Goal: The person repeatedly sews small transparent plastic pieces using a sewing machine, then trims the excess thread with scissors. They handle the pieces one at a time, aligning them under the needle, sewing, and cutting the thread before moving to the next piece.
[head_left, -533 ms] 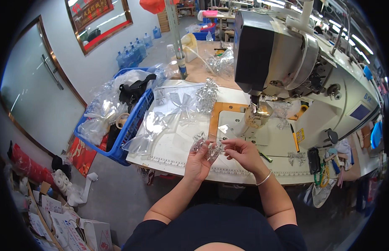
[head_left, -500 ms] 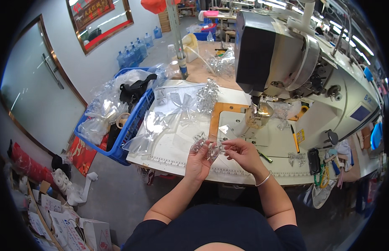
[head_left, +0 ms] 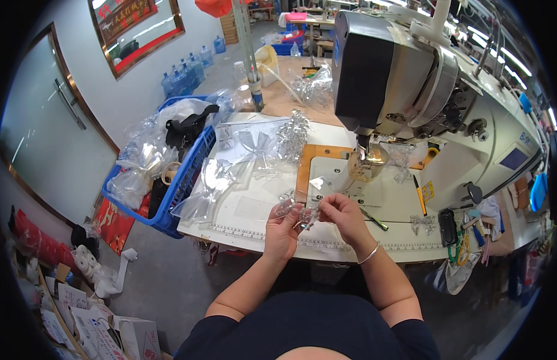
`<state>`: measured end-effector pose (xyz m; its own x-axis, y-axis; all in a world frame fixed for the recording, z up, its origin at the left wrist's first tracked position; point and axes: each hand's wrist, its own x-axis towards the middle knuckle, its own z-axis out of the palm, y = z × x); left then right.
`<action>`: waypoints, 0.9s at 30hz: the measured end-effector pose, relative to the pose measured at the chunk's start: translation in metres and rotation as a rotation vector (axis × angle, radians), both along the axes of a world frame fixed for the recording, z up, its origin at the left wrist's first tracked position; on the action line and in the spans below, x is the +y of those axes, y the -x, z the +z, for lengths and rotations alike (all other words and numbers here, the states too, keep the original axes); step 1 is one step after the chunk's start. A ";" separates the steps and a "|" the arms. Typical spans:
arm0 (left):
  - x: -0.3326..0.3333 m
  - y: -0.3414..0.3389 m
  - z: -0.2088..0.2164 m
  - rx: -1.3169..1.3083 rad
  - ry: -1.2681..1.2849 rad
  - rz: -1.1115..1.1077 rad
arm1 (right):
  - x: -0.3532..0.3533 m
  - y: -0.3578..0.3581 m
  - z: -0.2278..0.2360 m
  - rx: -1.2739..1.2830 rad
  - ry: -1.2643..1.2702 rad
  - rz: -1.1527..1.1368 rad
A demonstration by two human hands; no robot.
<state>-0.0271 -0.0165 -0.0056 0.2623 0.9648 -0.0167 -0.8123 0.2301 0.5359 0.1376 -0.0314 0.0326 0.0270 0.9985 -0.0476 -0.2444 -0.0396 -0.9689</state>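
Close to the table's front edge, my left hand [head_left: 282,234] is closed, with thumb and fingers pinching a crumpled clear-and-silver plastic piece [head_left: 306,217]. My right hand [head_left: 344,219] meets it from the right, thumb and forefinger pressed together at its edge. The fingers hide part of the piece, so its exact shape is unclear. Just beyond the hands stands an industrial sewing machine [head_left: 365,78], its presser foot [head_left: 363,157] over an orange-framed bed plate [head_left: 305,171]. Clear plastic bow-shaped pieces [head_left: 218,177] lie on the white table [head_left: 245,223] at the left, beside a silvery heap [head_left: 292,135].
Left of the table, a blue basket [head_left: 191,183] holds plastic bags and black straps. A green-black pen-like tool [head_left: 374,219], a yellow-black cutter [head_left: 420,195] and small silvery pieces [head_left: 422,224] lie at the right. Scissors and tools [head_left: 464,240] crowd the right edge.
My right hand has come slightly left, its fingertips now against the plastic piece. The left hand keeps its grip, and the piece has turned a little. The whole view has shifted slightly.
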 end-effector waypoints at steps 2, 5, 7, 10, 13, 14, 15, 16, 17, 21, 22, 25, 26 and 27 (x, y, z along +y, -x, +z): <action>0.000 -0.001 0.002 0.011 0.042 0.011 | -0.002 0.001 0.000 0.100 0.027 -0.009; 0.001 0.000 0.001 0.008 0.074 0.014 | -0.006 0.001 -0.001 0.118 0.010 0.002; 0.000 -0.001 0.001 0.012 0.081 0.016 | -0.007 0.003 -0.003 -0.030 -0.074 0.030; 0.003 -0.002 0.004 0.068 0.053 0.021 | -0.006 0.003 -0.016 -0.223 -0.131 -0.062; 0.031 0.013 0.012 0.235 -0.070 0.003 | -0.011 -0.003 -0.010 -0.462 -0.094 -0.148; 0.052 0.022 0.024 0.320 -0.132 -0.028 | -0.017 -0.011 -0.012 -0.460 -0.070 -0.150; 0.074 0.031 0.038 0.410 -0.192 -0.059 | -0.024 -0.017 -0.016 -0.452 -0.043 -0.152; 0.097 0.038 0.054 0.524 -0.287 -0.057 | -0.031 -0.023 -0.021 -0.420 -0.023 -0.179; 0.122 0.042 0.071 0.638 -0.383 -0.053 | -0.038 -0.029 -0.026 -0.387 -0.005 -0.204; 0.218 0.038 0.127 0.680 -0.553 -0.217 | -0.064 -0.053 -0.041 -0.354 0.016 -0.323; 0.236 0.035 0.133 0.705 -0.560 -0.267 | -0.068 -0.061 -0.049 -0.367 0.009 -0.360; 0.277 0.012 0.126 1.027 -0.659 -0.292 | -0.080 -0.076 -0.054 -0.339 0.028 -0.459; 0.294 -0.002 0.108 1.297 -0.733 -0.197 | -0.084 -0.080 -0.056 -0.330 0.034 -0.483; 0.307 -0.011 0.095 1.565 -0.803 -0.089 | -0.088 -0.082 -0.057 -0.319 0.040 -0.507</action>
<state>-0.0163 0.2902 0.0898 0.5137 0.8453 0.1471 0.5286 -0.4468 0.7218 0.2191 -0.1194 -0.0240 0.5183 0.8552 0.0042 0.0607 -0.0318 -0.9976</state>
